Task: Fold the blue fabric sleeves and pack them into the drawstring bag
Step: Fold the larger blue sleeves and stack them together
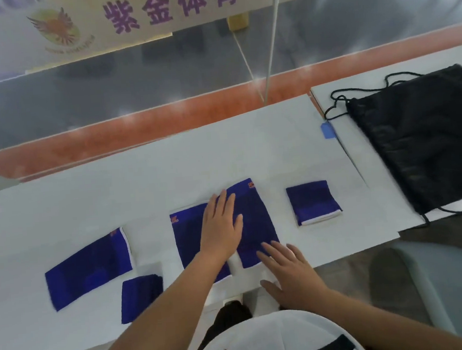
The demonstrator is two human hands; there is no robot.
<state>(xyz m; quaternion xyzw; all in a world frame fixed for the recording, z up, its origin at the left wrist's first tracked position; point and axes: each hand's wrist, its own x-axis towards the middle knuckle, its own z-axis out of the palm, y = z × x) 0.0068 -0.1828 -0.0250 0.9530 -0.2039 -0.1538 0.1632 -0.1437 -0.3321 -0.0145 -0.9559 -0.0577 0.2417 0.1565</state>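
On the white table [167, 157]: two blue sleeves [255, 222] side by side, left hand [221, 228] spread flat across both, right hand [290, 272] spread on their near edge; black drawstring bag [426, 137] far right of them.

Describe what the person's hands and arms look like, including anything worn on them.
Both arms are bare along all that shows, with no sleeve visible. The left hand and right hand wear no gloves, and no rings, watch or bracelet can be seen. No markings show on either. The picture is slightly blurred, so small details may be missed.
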